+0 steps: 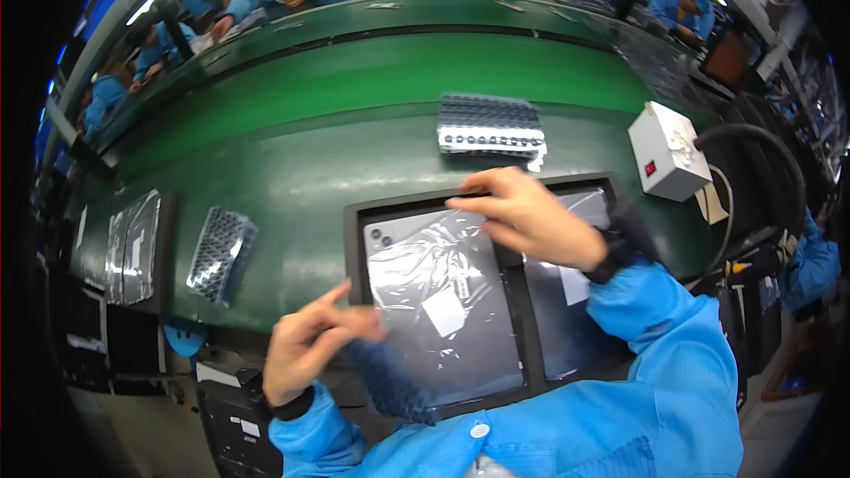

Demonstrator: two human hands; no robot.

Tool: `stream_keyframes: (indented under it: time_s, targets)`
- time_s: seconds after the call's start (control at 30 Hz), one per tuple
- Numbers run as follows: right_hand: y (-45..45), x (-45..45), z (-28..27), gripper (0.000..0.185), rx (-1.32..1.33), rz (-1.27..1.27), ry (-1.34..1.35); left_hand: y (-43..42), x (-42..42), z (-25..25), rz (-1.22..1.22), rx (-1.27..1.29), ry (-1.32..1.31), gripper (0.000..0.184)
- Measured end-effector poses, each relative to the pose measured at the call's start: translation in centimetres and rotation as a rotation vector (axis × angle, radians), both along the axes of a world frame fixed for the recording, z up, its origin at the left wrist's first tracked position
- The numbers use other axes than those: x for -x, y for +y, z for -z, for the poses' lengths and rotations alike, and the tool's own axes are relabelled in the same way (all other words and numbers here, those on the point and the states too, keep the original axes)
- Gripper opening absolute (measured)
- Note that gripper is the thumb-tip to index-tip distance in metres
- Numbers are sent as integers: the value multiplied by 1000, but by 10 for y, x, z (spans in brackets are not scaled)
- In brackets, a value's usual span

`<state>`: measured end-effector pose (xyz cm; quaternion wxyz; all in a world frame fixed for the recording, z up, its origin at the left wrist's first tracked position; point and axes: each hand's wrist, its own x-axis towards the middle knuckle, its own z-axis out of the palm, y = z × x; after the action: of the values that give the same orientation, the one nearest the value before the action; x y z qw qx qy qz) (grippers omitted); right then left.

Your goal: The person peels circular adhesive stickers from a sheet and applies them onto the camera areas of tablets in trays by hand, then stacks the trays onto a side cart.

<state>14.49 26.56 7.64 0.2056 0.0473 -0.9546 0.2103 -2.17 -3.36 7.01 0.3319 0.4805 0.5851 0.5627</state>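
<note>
A black tray point(356, 283) in front of me holds two flat tablet-like devices side by side. The left device point(412, 336), with a camera bump at its upper left corner, lies under clear plastic film with a white label. My right hand point(531, 217), fingers apart, hovers over the tray's far side and covers part of the right device point(567, 336). Just outside the tray's left edge is my left hand point(314, 341), fingers spread and partly smeared by motion. Below it a dark bubble-wrap piece point(390, 381) is blurred; contact with the fingers is unclear.
Beyond the tray lies a bubble-wrap bundle point(491, 126), with another bubble-wrap piece point(221, 254) to the left. A second tray point(166, 248) holds film-covered items. A white box with a red switch point(668, 155) stands at right. Several co-workers sit across the green belt point(372, 71).
</note>
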Motion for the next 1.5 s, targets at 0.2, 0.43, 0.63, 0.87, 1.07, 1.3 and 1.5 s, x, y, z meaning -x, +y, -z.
stream_keyframes:
  time_s: [0.2, 0.43, 0.63, 0.87, 1.07, 1.3, 1.5]
  targets:
    - [1, -178, -45, 34, -103, 742, -105, -34, 4, 50, -247, -25, -498, 26]
    - [-7, -193, -2, 30, 56, 537, -255, 50, -26, 28, 32, 150, 715, 10]
    - [17, -91, 49, 42, 14, 177, -109, 90, -7, 41, -127, 165, 841, 9]
    - [31, -143, 6, 50, -51, 441, -89, -36, 7, 9, -130, -147, -297, 26]
    - [-18, -261, 25, 50, 301, 934, -118, -77, -74, 44, -541, -60, -633, 15]
    - [-40, -275, 90, 50, 1068, 833, 98, -49, -120, 56, -688, 46, -699, 10]
    - [-50, -257, 58, 52, 1159, 692, 284, -61, -159, 51, -942, -18, -527, 11]
